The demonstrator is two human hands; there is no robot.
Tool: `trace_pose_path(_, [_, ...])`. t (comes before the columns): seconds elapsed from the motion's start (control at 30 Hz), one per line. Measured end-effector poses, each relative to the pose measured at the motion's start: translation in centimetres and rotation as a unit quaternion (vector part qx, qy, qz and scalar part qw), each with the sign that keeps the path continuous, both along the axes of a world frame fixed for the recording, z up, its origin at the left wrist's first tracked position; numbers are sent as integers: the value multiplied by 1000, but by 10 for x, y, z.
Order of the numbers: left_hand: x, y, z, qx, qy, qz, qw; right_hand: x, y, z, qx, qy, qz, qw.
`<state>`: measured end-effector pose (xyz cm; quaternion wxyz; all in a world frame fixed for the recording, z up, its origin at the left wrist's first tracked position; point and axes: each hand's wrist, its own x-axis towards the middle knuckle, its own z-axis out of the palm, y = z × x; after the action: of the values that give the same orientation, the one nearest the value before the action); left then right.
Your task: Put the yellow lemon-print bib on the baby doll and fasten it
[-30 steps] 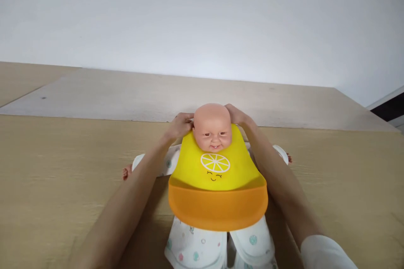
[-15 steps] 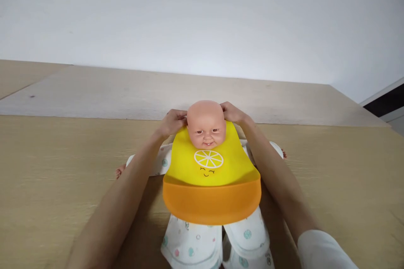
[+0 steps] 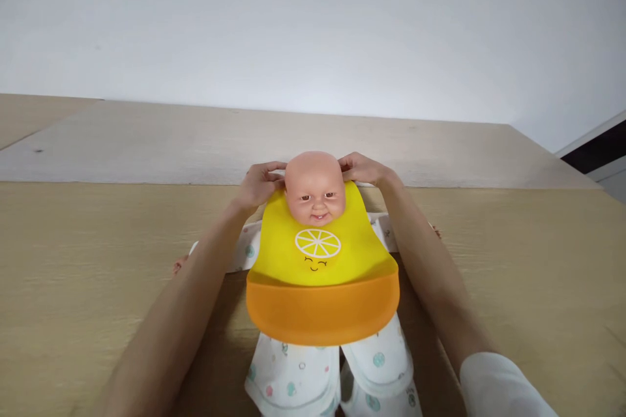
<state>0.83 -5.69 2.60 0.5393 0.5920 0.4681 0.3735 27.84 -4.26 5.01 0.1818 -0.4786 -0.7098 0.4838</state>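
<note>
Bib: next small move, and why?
Probably bring the upper ends of the bib together behind the neck of the doll. The left hand and right hand flank its head by the bib's top, and the bib spreads down its front. Some fingertips and any fastening are hidden, so it may be closed.

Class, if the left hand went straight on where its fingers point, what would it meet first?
Most likely the doll's head, beside the left hand, though the hand might slip behind; depth is unclear.
</note>
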Motion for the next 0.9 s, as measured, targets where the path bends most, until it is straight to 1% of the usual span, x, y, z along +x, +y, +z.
trace_pose_path(0.1, [-2, 1, -4, -19, -12, 6, 1000, 2, 2, -3, -11, -20, -3, 1000])
trace_pose_path(0.27, [-4, 5, -10, -49, -30, 33, 998, 9, 2, -8, -55, 5, 45, 997])
trace_pose_path(0.37, [-5, 6, -13, -48, -35, 32, 998, 11, 3, -12, -73, 18, 57, 996])
trace_pose_path(0.57, [-2, 3, -10, -82, -34, 45, 995, 8, 7, -17, -59, -79, 70, 993])
trace_pose_path(0.77, [0, 1, -12, -80, -30, 45, 995, 7, 10, -22, -47, -85, 83, 992])
trace_pose_path(0.9, [2, 1, -14, -86, -26, 63, 994, 6, 9, -21, -43, -109, 79, 990])
